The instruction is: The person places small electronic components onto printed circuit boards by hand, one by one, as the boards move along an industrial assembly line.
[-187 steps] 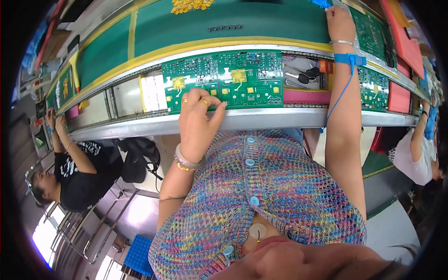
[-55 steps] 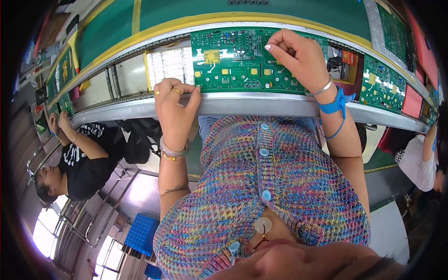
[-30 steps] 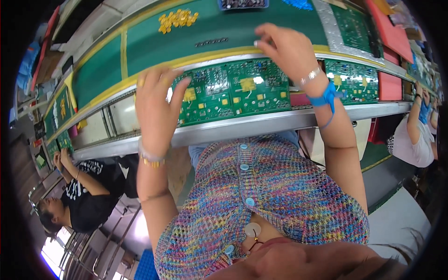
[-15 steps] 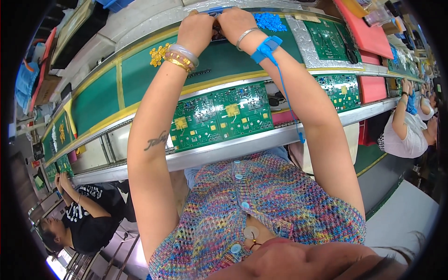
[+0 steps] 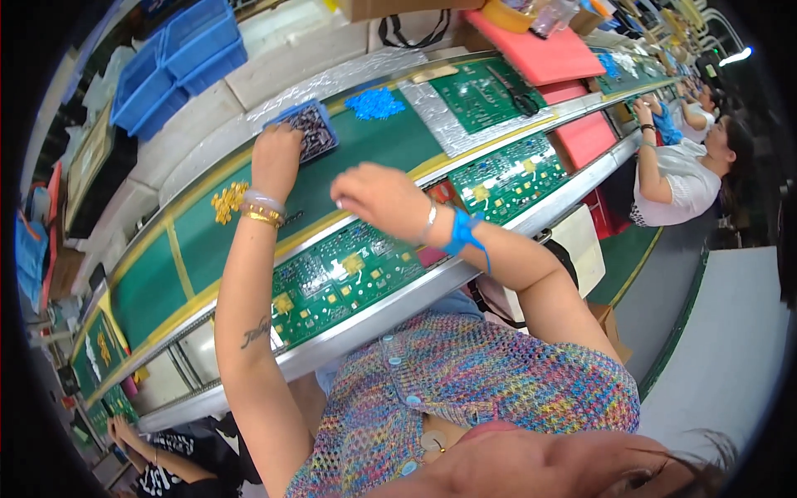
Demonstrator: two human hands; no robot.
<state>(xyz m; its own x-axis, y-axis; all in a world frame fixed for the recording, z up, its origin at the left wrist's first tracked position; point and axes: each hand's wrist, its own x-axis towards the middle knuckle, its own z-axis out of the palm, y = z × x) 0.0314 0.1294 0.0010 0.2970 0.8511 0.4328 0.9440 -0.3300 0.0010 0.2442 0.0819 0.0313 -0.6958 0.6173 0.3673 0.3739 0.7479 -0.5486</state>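
Observation:
A blue bin [image 5: 332,124] of small dark components stands on the green mat. My left hand [image 5: 278,158] is at its left side with fingers curled; the fingertips are hidden, so whether they grip the rim or a component is unclear. My right hand [image 5: 378,199], slightly blurred, hovers near the inner rail above the circuit boards. Its fingers are drawn together toward the thumb, and anything between them is too small to name. Below it, green circuit boards [image 5: 365,286] with yellow-topped parts lie on the rail line. A blue strap [image 5: 465,231] circles my right wrist.
Yellow parts [image 5: 227,204] and blue parts [image 5: 375,104] lie in piles on the mat. Another board [image 5: 477,95] with black cutters [image 5: 525,103] rests on a silver sheet. Stacked blue bins [image 5: 195,46] stand far left. Co-workers sit at both sides.
My right hand has left the bin and come back toward me over the boards. My left hand stays by the bin. The whole view has swung, showing more at the far left.

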